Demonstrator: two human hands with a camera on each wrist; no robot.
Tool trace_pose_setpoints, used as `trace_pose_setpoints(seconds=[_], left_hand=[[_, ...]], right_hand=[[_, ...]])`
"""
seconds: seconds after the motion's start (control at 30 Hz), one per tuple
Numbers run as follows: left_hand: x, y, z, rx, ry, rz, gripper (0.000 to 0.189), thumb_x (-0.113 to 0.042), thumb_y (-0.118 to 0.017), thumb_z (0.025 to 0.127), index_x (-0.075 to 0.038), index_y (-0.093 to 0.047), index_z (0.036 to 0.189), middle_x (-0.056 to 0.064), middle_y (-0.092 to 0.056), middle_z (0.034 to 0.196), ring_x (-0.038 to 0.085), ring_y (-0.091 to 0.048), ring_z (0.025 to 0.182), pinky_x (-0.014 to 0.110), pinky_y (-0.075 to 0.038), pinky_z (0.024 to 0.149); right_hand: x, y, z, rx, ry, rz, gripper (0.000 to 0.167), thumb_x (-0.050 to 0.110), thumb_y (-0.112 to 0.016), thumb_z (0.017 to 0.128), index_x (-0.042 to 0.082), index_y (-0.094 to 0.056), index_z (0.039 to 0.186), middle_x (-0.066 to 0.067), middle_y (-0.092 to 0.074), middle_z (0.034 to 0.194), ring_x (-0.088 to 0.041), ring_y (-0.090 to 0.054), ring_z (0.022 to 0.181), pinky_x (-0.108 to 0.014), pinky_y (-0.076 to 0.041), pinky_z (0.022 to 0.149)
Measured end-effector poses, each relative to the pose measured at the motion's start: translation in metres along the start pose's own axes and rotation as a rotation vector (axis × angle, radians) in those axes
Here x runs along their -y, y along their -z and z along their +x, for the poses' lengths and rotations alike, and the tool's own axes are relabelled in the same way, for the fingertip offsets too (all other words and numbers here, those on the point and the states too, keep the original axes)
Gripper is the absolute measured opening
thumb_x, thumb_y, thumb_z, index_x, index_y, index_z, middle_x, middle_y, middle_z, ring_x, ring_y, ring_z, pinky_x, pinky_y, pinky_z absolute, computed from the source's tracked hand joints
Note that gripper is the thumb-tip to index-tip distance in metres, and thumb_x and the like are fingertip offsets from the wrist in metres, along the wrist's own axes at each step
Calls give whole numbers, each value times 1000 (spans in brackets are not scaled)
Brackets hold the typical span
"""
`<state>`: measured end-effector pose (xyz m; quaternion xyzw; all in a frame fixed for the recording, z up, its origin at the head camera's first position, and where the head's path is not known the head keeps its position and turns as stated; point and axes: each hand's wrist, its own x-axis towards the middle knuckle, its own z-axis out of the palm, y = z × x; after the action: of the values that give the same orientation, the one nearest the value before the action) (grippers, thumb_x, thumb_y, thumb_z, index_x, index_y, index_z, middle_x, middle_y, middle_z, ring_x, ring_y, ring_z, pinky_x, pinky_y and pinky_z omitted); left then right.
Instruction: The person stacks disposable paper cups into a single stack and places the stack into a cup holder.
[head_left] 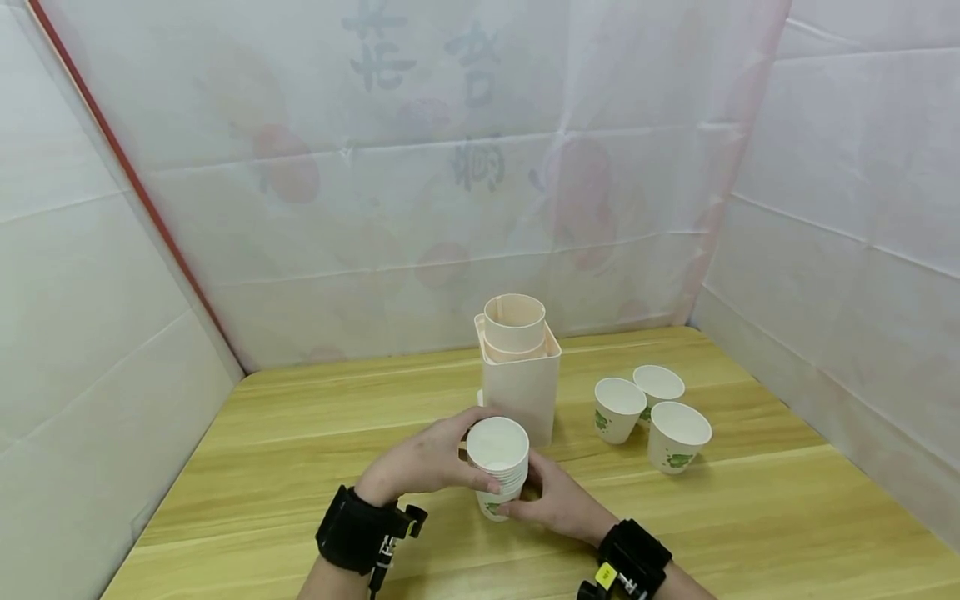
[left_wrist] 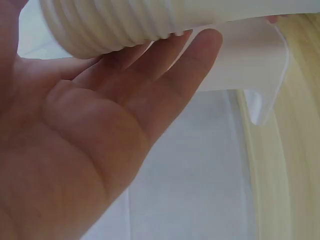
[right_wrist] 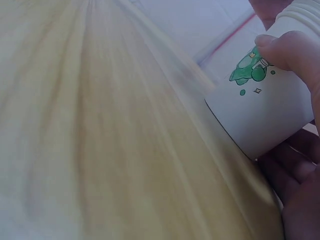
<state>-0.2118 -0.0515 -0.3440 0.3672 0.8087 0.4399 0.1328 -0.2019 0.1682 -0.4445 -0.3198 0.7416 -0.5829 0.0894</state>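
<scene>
A nested stack of white paper cups (head_left: 498,450) stands at the front middle of the table, between both hands. My left hand (head_left: 431,458) holds the ribbed rims near the top, thumb in front and fingers behind. Lower down, my right hand (head_left: 558,500) grips the bottom cup, its thumb next to the green print (right_wrist: 250,67). In the left wrist view the stacked rims (left_wrist: 115,25) rest against the fingers. Right behind the stack rises a cream square holder (head_left: 521,400) with a round cylinder (head_left: 515,323) in its top.
Three separate white paper cups with green prints, a left one (head_left: 619,408), a back one (head_left: 660,383) and a front one (head_left: 678,437), stand upright at the right. The wooden table (head_left: 337,417) is bordered by white sheet walls (head_left: 375,217) behind and at the sides.
</scene>
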Motion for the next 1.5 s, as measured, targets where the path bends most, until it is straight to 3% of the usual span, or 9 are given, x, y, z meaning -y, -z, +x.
trace_pose_setpoints(seconds=[0.17, 0.3, 0.4, 0.5, 0.7, 0.9, 1.03, 1.17, 1.5], left_hand=[[10, -3, 3, 9, 5, 8, 72, -36, -80, 68, -23, -41, 127, -6, -55, 112, 12, -52, 101, 32, -43, 85], [13, -3, 2, 21, 17, 0, 73, -35, -80, 67, -23, -41, 127, -8, -55, 111, 11, -53, 100, 32, -43, 85], [15, -2, 2, 28, 23, -14, 75, -35, -81, 67, -24, -40, 128, -8, -55, 111, 10, -53, 101, 32, -42, 85], [16, -2, 2, 37, 26, -33, 75, -33, -81, 68, -23, -39, 129, -8, -55, 112, 11, -53, 102, 33, -43, 86], [17, -2, 2, 38, 33, -40, 78, -32, -81, 67, -22, -37, 131, -8, -55, 114, 11, -52, 104, 34, -41, 89], [17, -1, 2, 33, 24, -25, 79, -32, -81, 67, -21, -37, 132, -8, -54, 114, 11, -51, 105, 34, -40, 90], [17, -1, 1, 36, 27, -21, 80, -33, -81, 67, -21, -36, 132, -8, -54, 115, 11, -51, 106, 35, -40, 90], [18, 0, 0, 39, 27, -18, 80, -34, -80, 68, -22, -36, 132, -8, -54, 116, 11, -51, 106, 35, -40, 90], [20, 1, -1, 35, 34, -7, 80, -35, -81, 67, -24, -36, 132, -8, -54, 115, 11, -51, 106, 35, -40, 90]], right_hand=[[-12, 9, 3, 88, -33, -52, 64, 21, -71, 81, 25, -36, 135, 2, -48, 129, -18, -47, 117, -31, -38, 96], [4, 25, 1, 180, -106, -164, 70, 26, -71, 80, 30, -31, 137, 7, -46, 130, -16, -45, 119, -35, -36, 98], [22, 44, -3, 173, -99, -301, 65, 26, -69, 81, 29, -34, 136, 6, -48, 127, -18, -47, 116, -42, -37, 96], [44, 62, -9, 92, -43, -431, 53, 24, -66, 85, 20, -42, 132, 2, -54, 119, -22, -52, 109, -44, -41, 91], [94, 85, -21, -152, 56, -503, 35, 14, -62, 88, 8, -52, 121, -2, -58, 111, -25, -56, 103, -42, -45, 86], [94, 118, -39, -377, 64, -637, 35, 21, -60, 89, 14, -52, 122, -3, -57, 115, -22, -55, 104, -39, -45, 86], [89, 137, -53, -523, -21, -718, 38, 27, -58, 90, 11, -51, 124, -9, -56, 118, -29, -52, 107, -45, -42, 86], [86, 150, -63, -595, -132, -781, 45, 31, -55, 92, 3, -47, 126, -17, -51, 122, -36, -45, 112, -50, -38, 86], [72, 165, -72, -498, -476, -874, 88, 57, -49, 86, -14, -29, 133, -37, -36, 127, -53, -34, 112, -62, -35, 84]])
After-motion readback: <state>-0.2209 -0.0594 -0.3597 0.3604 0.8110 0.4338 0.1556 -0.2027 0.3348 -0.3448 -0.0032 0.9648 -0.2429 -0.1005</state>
